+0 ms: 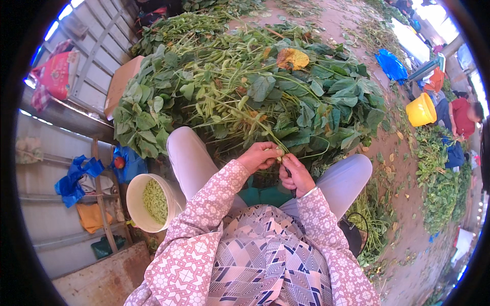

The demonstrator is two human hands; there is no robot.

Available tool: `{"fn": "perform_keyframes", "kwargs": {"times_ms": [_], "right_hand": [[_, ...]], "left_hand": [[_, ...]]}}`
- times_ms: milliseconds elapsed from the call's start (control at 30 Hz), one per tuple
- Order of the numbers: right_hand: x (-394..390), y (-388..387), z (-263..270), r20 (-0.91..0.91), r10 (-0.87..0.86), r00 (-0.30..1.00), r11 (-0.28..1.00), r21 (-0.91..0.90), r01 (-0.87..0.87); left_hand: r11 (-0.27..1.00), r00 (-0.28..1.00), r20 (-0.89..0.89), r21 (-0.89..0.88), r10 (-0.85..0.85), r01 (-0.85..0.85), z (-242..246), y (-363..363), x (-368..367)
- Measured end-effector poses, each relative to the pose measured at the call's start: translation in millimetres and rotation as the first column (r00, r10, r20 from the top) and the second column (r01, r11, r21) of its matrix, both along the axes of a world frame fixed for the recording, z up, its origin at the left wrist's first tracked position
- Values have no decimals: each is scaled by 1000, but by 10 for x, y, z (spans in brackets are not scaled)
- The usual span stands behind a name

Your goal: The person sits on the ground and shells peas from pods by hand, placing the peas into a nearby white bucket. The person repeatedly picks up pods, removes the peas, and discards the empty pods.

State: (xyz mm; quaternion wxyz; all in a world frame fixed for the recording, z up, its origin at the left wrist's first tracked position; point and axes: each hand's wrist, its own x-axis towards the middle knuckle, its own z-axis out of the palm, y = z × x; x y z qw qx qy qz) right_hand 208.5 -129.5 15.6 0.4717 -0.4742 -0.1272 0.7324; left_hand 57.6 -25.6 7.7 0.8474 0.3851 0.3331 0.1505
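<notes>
My left hand (262,157) pinches a green soybean pod (279,153) against a stalk, above my lap. Close beside it, my right hand (296,174) is closed around a slim dark handle (288,173), and its thumb and forefinger press near the lower end of the same soybean stalk (270,134). What tool the handle belongs to is hidden by the fingers. The stalk runs up and away into a large heap of soybean plants (229,76), with leaves and pods, just beyond my knees. Left of my left knee stands a white plastic bucket (134,208) partly filled with small green beans (155,201).
A corrugated metal wall (53,225) is on the left, with blue plastic bags (76,183) and a cardboard box (124,84). On the right, another person (461,118) sits among plants near a yellow bucket (421,110). Leaf litter covers parts of the floor (405,214).
</notes>
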Motion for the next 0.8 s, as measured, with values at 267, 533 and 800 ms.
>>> {"fn": "perform_keyframes", "kwargs": {"times_ms": [267, 533, 800], "right_hand": [[-229, 27, -174, 763, -294, 576, 906, 414, -86], [-252, 105, -130, 914, -321, 247, 873, 387, -297], [-203, 184, -108, 676, -308, 670, 917, 398, 21]], "left_hand": [[986, 988, -19, -71, 152, -153, -41, -83, 88], [965, 961, -132, -66, 245, -255, -164, -88, 164], [949, 959, 79, -191, 271, -252, -196, -95, 90]]}}
